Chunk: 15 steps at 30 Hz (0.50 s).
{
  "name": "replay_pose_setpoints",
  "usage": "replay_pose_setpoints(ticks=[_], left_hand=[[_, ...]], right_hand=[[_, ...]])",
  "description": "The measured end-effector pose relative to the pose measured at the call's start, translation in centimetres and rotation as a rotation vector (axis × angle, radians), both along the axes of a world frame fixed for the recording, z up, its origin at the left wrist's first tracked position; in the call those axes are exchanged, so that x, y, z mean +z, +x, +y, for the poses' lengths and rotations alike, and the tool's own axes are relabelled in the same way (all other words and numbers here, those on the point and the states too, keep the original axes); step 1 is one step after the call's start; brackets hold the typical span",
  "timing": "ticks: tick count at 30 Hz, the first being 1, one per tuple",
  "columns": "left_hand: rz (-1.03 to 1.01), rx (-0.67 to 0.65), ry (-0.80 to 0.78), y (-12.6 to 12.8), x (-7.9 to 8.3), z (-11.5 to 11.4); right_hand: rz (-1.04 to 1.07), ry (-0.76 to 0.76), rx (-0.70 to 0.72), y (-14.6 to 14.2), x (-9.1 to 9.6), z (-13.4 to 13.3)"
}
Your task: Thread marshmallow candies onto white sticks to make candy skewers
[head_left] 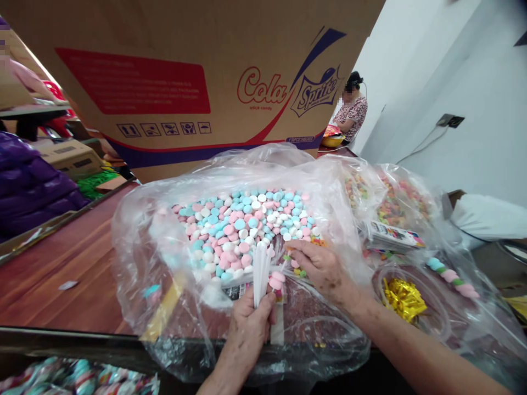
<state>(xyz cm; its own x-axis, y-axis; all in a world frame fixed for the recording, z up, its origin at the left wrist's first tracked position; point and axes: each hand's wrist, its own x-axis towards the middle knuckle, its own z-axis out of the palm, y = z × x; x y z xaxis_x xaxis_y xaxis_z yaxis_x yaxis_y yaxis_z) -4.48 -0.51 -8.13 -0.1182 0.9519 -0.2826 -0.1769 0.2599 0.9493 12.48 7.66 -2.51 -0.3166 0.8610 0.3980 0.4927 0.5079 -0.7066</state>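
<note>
A large clear plastic bag (135, 230) lies open on the brown table (61, 269), holding several pink, blue and white round candies (242, 225). My left hand (249, 323) is closed around a bundle of white sticks (261, 269), held upright at the bag's near edge. A pink candy (276, 280) sits by the sticks. My right hand (319, 269) reaches into the bag from the right, its fingers pinched on small coloured candies (300, 271) beside the sticks.
A big cardboard box (197, 71) printed "Cola Sprite" stands behind the bag. More bags of coloured candy (391, 203) and a tub with gold foil (405, 299) lie at the right. A finished candy skewer (450, 276) rests there. Another person (353, 112) sits far back.
</note>
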Motion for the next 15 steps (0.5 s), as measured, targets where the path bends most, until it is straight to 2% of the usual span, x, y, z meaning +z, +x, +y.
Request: replay_pose_setpoints(ticks=[3,6,9,12,14,15], left_hand=[[-0.017,0.005,-0.017,0.1,-0.1,-0.1],[-0.032,0.011,-0.024,0.1,0.1,-0.2],[-0.018,0.007,-0.021,0.0,0.5,-0.1],[-0.011,0.019,-0.014,0.0,0.6,0.0],[-0.014,0.044,-0.012,0.1,0.5,0.0],[-0.016,0.054,-0.010,0.1,0.5,0.0]], right_hand=[[0.049,0.035,-0.071,-0.4,-0.9,-0.4],[0.088,0.070,-0.061,-0.8,-1.9,-0.7],[0.058,0.149,0.048,-1.1,-2.7,-1.4],[-0.004,0.231,0.240,-1.0,-2.8,-2.0],[-0.037,0.196,0.302,-0.6,-2.2,-1.8],[-0.072,0.150,0.281,-0.3,-1.7,-1.3]])
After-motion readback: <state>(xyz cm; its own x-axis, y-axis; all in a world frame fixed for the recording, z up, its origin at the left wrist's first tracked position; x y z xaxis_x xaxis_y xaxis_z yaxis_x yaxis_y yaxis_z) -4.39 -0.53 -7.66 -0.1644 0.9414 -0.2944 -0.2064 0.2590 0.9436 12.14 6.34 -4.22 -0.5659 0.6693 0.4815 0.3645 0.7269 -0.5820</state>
